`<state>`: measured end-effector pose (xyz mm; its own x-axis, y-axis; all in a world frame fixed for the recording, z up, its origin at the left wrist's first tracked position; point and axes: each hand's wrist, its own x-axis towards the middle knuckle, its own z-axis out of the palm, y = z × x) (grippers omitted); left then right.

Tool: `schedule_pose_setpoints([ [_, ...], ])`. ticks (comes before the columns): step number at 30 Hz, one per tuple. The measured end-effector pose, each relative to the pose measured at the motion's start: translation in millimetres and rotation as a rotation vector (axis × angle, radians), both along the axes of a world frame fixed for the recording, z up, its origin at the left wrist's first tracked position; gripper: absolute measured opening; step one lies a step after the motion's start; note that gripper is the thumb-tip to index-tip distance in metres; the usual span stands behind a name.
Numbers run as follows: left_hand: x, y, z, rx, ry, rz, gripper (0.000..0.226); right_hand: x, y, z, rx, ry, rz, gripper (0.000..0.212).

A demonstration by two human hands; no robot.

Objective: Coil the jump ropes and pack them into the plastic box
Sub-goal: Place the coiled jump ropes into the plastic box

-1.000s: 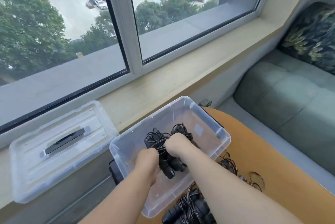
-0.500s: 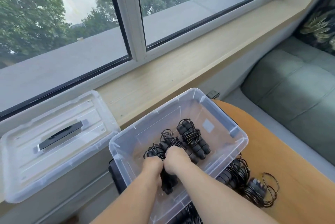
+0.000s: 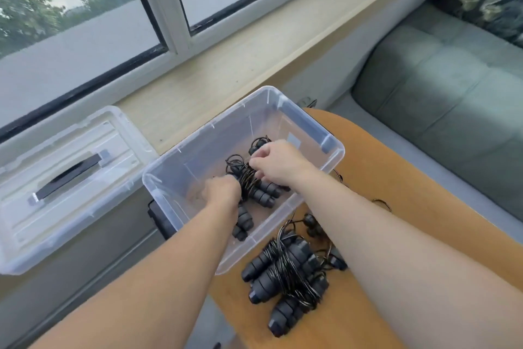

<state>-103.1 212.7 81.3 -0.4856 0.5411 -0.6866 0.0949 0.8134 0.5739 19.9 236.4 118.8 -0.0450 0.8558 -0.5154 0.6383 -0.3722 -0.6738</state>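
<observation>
Inside the plastic box (image 3: 308, 122), which sits at the centre of the view on the orange counter (image 3: 410, 179), coiled jump ropes (image 3: 249, 181) are being arranged by both hands. The left hand (image 3: 219, 193) is curled at the 9 o'clock side of the middle bundle; its fingers are hidden behind the knuckles, so a firm grip on the rope cannot be confirmed, though they appear closed against it. The right hand (image 3: 278, 162) lies at the bundle's 2 o'clock side, with its fingers (image 3: 256, 162) bent and pinched onto the black cord.

Compared with half a second earlier, the hands have been separated: then both were pressed together at the near end of one bundle, and now the right hand has been shifted toward the far wall, over a second bundle. The near bundle has been left lying with its handles pointing toward 6 o'clock. This is judged to mean that the latest rope has been set down and the contents are being nudged into a tidy row.

Outside the box, at 5 o'clock from it, a pile of coiled ropes (image 3: 285, 272) is yet to be packed, so the task is partly done. The lid (image 3: 68, 179) lies at 9 o'clock on the windowsill (image 3: 254, 60).
</observation>
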Motion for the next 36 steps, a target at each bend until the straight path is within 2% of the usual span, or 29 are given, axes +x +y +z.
schedule_pose_setpoints([
  [2,17,-4,21,0.109,0.142,-0.114,0.041,27,-15,28,0.072,0.114,-0.149,0.015],
  [4,40,-13,41,0.340,0.214,-0.275,0.032,55,-36,42,0.147,0.202,-0.310,0.016],
  [7,79,-48,68,0.674,0.144,-0.517,0.017,93,-76,47,0.198,0.307,-0.570,0.017],
  [9,91,-73,72,0.761,0.157,-0.726,0.014,102,-105,39,0.165,0.342,-0.688,0.017],
  [11,98,-101,63,0.696,0.187,-0.927,0.014,106,-139,23,0.076,0.399,-0.819,0.014],
  [13,98,-124,51,0.542,0.269,-1.033,0.017,101,-168,1,-0.059,0.461,-0.907,0.013],
  [17,76,-140,20,0.212,0.431,-1.062,0.039,74,-205,-38,-0.385,0.553,-0.961,0.013],
  [19,67,-143,10,0.054,0.436,-1.079,0.047,61,-217,-50,-0.516,0.522,-0.952,0.008],
  [22,60,-145,5,-0.113,0.389,-1.156,0.045,49,-223,-60,-0.593,0.551,-0.976,0.014],
  [25,55,-146,2,-0.135,0.359,-1.197,0.047,40,-217,-61,-0.598,0.676,-1.047,0.019],
  [31,54,-147,16,-0.114,0.350,-1.205,0.049,40,-218,-55,-0.599,0.682,-1.044,0.020],
  [33,59,-151,30,-0.078,0.312,-1.186,0.047,48,-223,-44,-0.537,0.683,-1.021,0.020],
  [36,73,-152,59,0.025,0.227,-1.151,0.043,64,-223,-20,-0.331,0.623,-1.018,0.026],
])
